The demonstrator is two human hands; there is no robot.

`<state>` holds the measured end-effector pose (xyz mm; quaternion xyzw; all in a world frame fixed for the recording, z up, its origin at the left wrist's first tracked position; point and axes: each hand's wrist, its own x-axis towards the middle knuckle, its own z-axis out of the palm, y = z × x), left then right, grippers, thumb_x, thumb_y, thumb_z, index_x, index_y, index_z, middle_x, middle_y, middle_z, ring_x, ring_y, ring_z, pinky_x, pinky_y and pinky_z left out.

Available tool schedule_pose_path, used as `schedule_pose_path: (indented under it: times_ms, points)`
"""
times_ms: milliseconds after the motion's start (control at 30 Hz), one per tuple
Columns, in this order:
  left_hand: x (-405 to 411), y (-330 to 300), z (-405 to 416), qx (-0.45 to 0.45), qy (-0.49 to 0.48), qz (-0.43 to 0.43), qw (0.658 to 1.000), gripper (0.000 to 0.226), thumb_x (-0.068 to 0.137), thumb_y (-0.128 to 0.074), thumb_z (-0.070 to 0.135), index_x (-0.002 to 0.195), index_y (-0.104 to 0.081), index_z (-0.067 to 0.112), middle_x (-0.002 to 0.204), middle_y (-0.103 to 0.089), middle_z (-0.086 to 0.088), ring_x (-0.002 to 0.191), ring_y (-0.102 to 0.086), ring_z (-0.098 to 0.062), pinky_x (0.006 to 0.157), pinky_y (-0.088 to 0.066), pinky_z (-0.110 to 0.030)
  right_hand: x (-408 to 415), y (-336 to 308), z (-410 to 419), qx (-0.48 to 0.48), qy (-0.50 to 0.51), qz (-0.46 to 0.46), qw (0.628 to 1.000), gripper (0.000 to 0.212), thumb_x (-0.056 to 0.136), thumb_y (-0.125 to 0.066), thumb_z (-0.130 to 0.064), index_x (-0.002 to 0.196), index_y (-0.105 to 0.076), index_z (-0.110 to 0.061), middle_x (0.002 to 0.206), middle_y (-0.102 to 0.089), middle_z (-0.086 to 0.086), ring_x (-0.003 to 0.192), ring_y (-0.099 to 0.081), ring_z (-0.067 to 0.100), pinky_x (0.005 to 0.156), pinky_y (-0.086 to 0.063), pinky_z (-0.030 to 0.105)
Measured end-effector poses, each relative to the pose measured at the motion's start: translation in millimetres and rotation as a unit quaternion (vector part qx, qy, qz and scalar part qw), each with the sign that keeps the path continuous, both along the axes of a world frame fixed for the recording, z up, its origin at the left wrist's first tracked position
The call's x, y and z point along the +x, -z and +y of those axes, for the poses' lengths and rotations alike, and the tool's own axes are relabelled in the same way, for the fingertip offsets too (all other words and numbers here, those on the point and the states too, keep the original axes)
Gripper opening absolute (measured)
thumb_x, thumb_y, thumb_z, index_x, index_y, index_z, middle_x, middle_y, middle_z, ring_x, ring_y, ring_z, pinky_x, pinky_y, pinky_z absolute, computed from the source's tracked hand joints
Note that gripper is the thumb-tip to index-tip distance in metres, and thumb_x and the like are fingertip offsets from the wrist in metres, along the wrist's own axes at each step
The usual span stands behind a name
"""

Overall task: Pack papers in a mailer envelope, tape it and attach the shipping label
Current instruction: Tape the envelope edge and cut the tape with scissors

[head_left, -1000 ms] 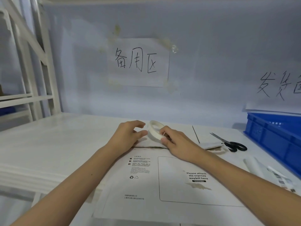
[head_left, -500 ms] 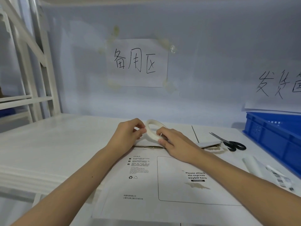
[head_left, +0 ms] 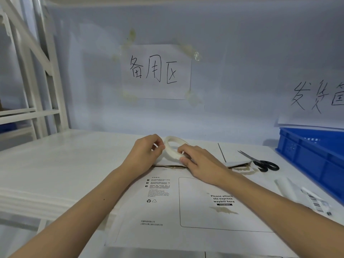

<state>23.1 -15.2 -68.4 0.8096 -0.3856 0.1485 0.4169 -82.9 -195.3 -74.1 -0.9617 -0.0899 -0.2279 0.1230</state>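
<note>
Now your right hand (head_left: 200,164) grips the tape roll (head_left: 174,150) on edge, tilted, its hole facing you and the wall, over the mailer envelope (head_left: 186,211) flap; your left hand (head_left: 147,152) pinches its near-left rim (perhaps the tape end). Lengthwise, the envelope runs away from you.

Tape roll (head_left: 174,148) held tilted over far edge of mailer envelope (head_left: 186,207), right hand (head_left: 198,162) gripping it, left hand (head_left: 147,151) pinching its left rim; scissors (head_left: 260,162) right of envelope.
</note>
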Motion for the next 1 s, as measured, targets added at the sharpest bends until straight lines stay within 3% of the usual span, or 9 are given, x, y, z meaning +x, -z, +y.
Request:
schedule_pose_path:
  times_ms: [200,367,467,533,667,733,800,900,1000]
  points:
    - [3.4,0.0,2.8,-0.002,-0.023,-0.016,1.000,0.010,0.096,-0.049,0.010,0.087,-0.053,0.010,0.089,-0.064,-0.006,0.071,-0.055,-0.023,0.066,-0.042,-0.027,-2.3,-0.8,1.8,0.000,0.005,0.005,1.000,0.020,0.102,-0.041,-0.027,0.118,-0.051,-0.021,0.095,-0.051,-0.007,0.094,-0.047,0.020,0.080,-0.040,0.034]
    - [11.5,-0.2,10.3,-0.060,-0.055,0.049,0.995,0.012,0.097,-0.040,0.007,0.089,-0.048,0.011,0.091,-0.064,-0.017,0.069,-0.048,-0.023,0.060,-0.038,-0.031,-4.7,-1.6,3.4,0.000,0.012,0.000,1.000,0.021,0.101,-0.040,-0.029,0.117,-0.051,-0.023,0.100,-0.053,-0.009,0.095,-0.045,0.016,0.079,-0.034,0.029]
    - [10.8,-1.7,11.2,-0.091,-0.061,0.072,0.991,0.015,0.098,-0.041,0.010,0.087,-0.047,0.017,0.089,-0.063,-0.015,0.074,-0.054,-0.030,0.061,-0.038,-0.030,-7.0,-3.5,2.4,0.028,0.003,-0.028,0.999,0.015,0.098,-0.044,-0.030,0.099,-0.053,-0.018,0.091,-0.054,-0.007,0.090,-0.045,0.017,0.077,-0.038,0.032]
    - [6.6,-3.1,13.3,-0.093,-0.041,0.061,0.993,0.018,0.100,-0.043,0.013,0.085,-0.048,0.022,0.082,-0.061,-0.004,0.077,-0.059,-0.028,0.062,-0.041,-0.027,-5.1,-1.9,-0.4,0.062,0.018,-0.044,0.997,0.024,0.097,-0.047,-0.038,0.087,-0.050,-0.016,0.087,-0.051,-0.006,0.087,-0.043,0.015,0.073,-0.037,0.029]
    - [0.1,-7.4,20.6,-0.126,0.024,0.095,0.987,0.013,0.098,-0.049,0.012,0.087,-0.054,0.018,0.078,-0.065,-0.004,0.062,-0.063,-0.013,0.070,-0.054,-0.036,1.7,-0.7,-6.6,0.161,0.066,-0.063,0.983,0.031,0.097,-0.047,-0.045,0.091,-0.058,-0.018,0.120,-0.035,-0.007,0.112,-0.032,0.009,0.083,-0.033,0.024]
    - [-0.6,-10.6,23.0,-0.143,0.040,0.122,0.981,0.011,0.097,-0.051,0.009,0.088,-0.056,0.012,0.075,-0.069,-0.006,0.059,-0.064,-0.015,0.069,-0.055,-0.035,2.1,0.1,-7.8,0.184,0.068,-0.038,0.980,0.033,0.100,-0.039,-0.046,0.099,-0.058,-0.019,0.126,-0.027,-0.002,0.109,-0.042,0.016,0.084,-0.033,0.027]
    - [-2.2,-13.7,23.2,-0.167,0.051,0.165,0.971,0.011,0.097,-0.052,0.006,0.088,-0.058,0.009,0.076,-0.071,-0.009,0.055,-0.064,-0.017,0.066,-0.056,-0.034,1.8,1.4,-8.2,0.168,0.081,-0.018,0.982,0.036,0.099,-0.033,-0.053,0.102,-0.055,-0.025,0.118,-0.035,-0.001,0.092,-0.050,0.017,0.075,-0.038,0.029]
    - [-5.5,-16.7,23.3,-0.191,0.053,0.215,0.956,0.010,0.097,-0.053,0.007,0.088,-0.058,0.009,0.079,-0.074,-0.010,0.050,-0.062,-0.017,0.058,-0.055,-0.030,0.6,0.9,-7.7,0.080,0.120,-0.018,0.989,0.040,0.098,-0.021,-0.058,0.100,-0.047,-0.027,0.092,-0.051,0.003,0.088,-0.049,0.024,0.075,-0.045,0.037]
    - [-5.6,-16.5,23.4,-0.187,0.048,0.256,0.947,0.009,0.097,-0.053,0.010,0.089,-0.057,0.008,0.082,-0.075,-0.010,0.046,-0.059,-0.017,0.048,-0.053,-0.026,-0.8,-0.3,-5.3,0.003,0.127,-0.028,0.992,0.036,0.102,-0.019,-0.050,0.095,-0.041,-0.023,0.064,-0.050,0.000,0.072,-0.050,0.032,0.069,-0.037,0.037]
